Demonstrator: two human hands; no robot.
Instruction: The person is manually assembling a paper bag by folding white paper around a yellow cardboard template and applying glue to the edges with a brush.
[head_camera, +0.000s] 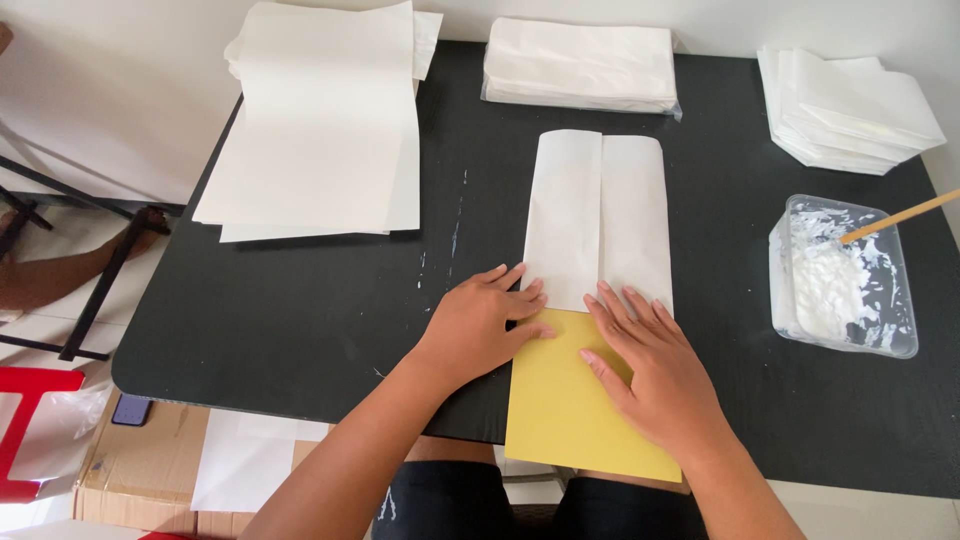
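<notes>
A white sheet of paper (598, 215), folded lengthwise with its two flaps meeting near the middle, lies on the black table (330, 310). A yellow card (570, 405) sticks out from its near end, over the table's front edge. My left hand (480, 325) lies flat on the table at the left side of the paper's near end, fingertips on the paper and card. My right hand (650, 365) presses flat on the yellow card, fingers reaching the white paper's lower edge. Neither hand grips anything.
A stack of large white sheets (320, 120) lies at the back left. A wrapped pack of white paper (580, 65) sits at the back middle, folded white pieces (850, 105) at the back right. A clear tub of white paste (845, 275) with a wooden stick (900, 215) stands right.
</notes>
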